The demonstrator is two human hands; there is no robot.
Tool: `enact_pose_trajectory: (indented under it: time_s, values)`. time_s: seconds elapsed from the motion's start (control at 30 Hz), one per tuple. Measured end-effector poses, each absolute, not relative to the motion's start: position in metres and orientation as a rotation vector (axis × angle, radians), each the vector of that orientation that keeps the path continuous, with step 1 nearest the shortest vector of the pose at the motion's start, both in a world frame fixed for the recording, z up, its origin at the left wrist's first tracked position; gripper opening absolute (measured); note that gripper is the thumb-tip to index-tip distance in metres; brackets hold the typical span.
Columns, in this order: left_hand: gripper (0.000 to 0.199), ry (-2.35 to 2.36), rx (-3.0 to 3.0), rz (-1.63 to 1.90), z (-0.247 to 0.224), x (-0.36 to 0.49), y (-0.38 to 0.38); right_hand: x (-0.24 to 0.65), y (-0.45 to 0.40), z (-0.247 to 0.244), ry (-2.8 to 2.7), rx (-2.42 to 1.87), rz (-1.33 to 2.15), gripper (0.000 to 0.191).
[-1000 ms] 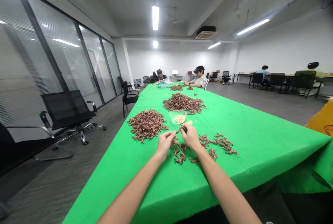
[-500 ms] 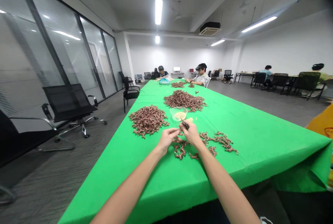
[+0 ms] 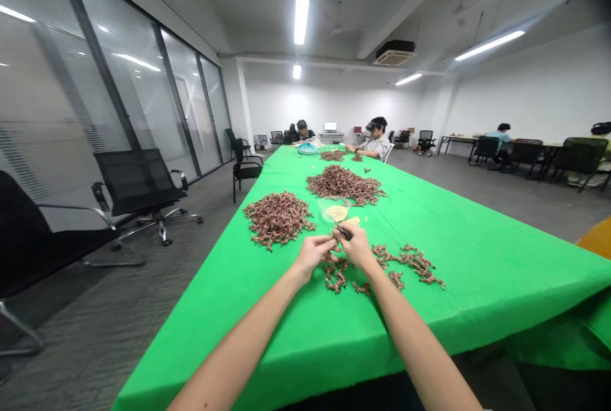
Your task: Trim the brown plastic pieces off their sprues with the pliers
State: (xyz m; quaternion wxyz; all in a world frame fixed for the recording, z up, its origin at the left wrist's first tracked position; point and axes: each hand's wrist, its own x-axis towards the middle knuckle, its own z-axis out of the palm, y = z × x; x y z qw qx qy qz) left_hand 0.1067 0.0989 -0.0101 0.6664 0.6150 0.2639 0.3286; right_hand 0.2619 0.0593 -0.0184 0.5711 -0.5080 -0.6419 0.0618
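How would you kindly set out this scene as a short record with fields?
Left hand: fingertips close to the right's; anything pinched is too small to tell
Right hand: gripping a slim dark tool
Clear bowl: pale grains inside, just beyond the hands
Brown pieces: two large piles, loose clusters nearer
Green cloth: hangs over the near edge
Co-workers: two toward the cloth's far end

Matt cloth table cover [image 3: 229, 315], smooth clear plastic-looking bowl [image 3: 325, 208], rough knobbly heaps [image 3: 278, 220].

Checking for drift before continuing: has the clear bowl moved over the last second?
No: the clear bowl keeps its place against the large brown pile just behind it.
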Motion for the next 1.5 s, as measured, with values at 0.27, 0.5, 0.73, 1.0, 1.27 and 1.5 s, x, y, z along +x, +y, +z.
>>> enact_pose_trajectory:
  time_s: [0.27, 0.5, 0.73, 1.0, 1.27, 1.5]
  values:
    - [0.046, 0.599, 1.345, 0.779, -0.009, 0.103, 0.105, 0.253, 0.046, -0.007, -1.498, -1.296, -0.048, 0.03]
    - [0.053, 0.516, 1.352, 0.755, -0.007, 0.098, 0.108, 0.264, 0.044, 0.0, -1.616, -1.389, -0.156, 0.033]
    - [0.051, 0.406, 1.394, 0.707, -0.005, 0.102, 0.102, 0.279, 0.029, -0.011, -1.709, -1.476, -0.285, 0.034]
    - [0.051, 0.373, 1.322, 0.823, -0.003, 0.106, 0.106, 0.279, 0.019, -0.014, -1.833, -1.489, -0.594, 0.027]
    - [0.046, 0.399, 1.355, 0.893, 0.0, 0.108, 0.106, 0.281, 0.024, -0.018, -1.756, -1.586, -0.768, 0.034]
    - [0.044, 0.407, 1.363, 0.89, 0.008, 0.108, 0.097, 0.278, 0.023, -0.016, -1.744, -1.575, -0.842, 0.035]
